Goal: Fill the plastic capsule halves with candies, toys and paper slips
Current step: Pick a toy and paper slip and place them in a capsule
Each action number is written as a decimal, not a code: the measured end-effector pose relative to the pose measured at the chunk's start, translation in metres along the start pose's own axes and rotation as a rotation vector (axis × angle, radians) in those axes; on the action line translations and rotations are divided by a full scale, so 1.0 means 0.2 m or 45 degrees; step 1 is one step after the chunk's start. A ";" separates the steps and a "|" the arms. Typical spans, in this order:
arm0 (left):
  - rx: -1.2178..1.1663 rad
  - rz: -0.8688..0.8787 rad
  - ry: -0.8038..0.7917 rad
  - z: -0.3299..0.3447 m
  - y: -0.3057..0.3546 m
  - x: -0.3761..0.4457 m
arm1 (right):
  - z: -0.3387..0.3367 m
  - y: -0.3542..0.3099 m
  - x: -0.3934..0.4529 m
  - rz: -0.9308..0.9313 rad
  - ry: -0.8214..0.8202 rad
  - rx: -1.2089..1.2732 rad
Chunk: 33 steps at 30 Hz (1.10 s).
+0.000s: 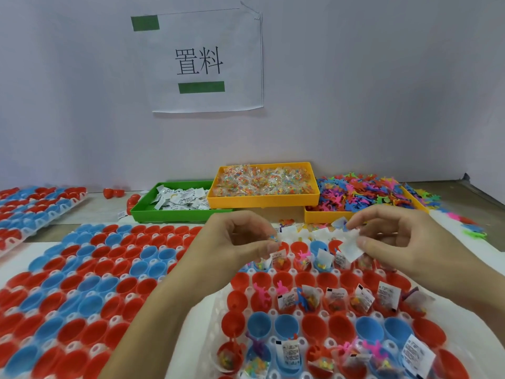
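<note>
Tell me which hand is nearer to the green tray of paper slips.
Left. The left hand hovers just in front of the green tray, near its right end. The right hand, pinching a white paper slip, is farther right, in front of the yellow toy tray.

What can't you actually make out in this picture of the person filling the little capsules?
Head view only:
- Print on the paper slips in the capsules: too small to read.
- What the left hand pinches: only a tiny coloured bit shows, hidden by its fingers.
- Bottom of the green tray: covered by slips.
- Nearest capsule row: cut off by the bottom edge.
- Right hand holds white slips; how many is unclear.
</note>
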<state>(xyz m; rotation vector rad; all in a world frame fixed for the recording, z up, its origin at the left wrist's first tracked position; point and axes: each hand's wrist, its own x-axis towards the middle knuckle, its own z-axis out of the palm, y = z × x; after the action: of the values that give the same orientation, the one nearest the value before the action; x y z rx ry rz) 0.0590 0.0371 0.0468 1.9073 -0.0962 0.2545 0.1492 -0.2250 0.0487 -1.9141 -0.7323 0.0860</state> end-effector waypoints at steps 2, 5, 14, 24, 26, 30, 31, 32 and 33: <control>-0.089 0.015 -0.014 0.03 0.02 -0.01 | 0.01 -0.04 -0.01 -0.058 -0.077 0.025; -0.188 0.005 -0.043 0.09 0.04 -0.01 | 0.03 -0.09 -0.03 -0.125 -0.182 -0.003; -0.178 0.100 -0.074 0.21 0.07 -0.02 | 0.09 -0.14 -0.06 -0.142 -0.224 -0.029; -0.245 0.125 -0.035 0.23 0.06 -0.03 | 0.13 -0.15 -0.05 -0.117 0.003 -0.065; -0.255 0.112 0.007 0.23 0.06 -0.03 | 0.14 -0.16 -0.05 -0.091 0.016 -0.006; -0.251 0.121 0.058 0.25 0.05 -0.02 | 0.16 -0.17 -0.05 -0.023 0.029 0.054; -0.249 0.148 0.063 0.25 0.05 -0.01 | 0.17 -0.17 -0.05 -0.001 0.036 0.058; -0.261 0.177 0.067 0.26 0.05 -0.02 | 0.17 -0.17 -0.05 0.024 0.041 0.064; -0.277 0.200 0.076 0.26 0.05 -0.02 | 0.17 -0.17 -0.05 0.033 0.043 0.064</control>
<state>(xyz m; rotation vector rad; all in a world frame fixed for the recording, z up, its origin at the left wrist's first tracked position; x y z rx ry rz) 0.0608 -0.0153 0.0376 1.6764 -0.2254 0.3908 0.1141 -0.1934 0.0592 -1.8727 -0.6771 0.0871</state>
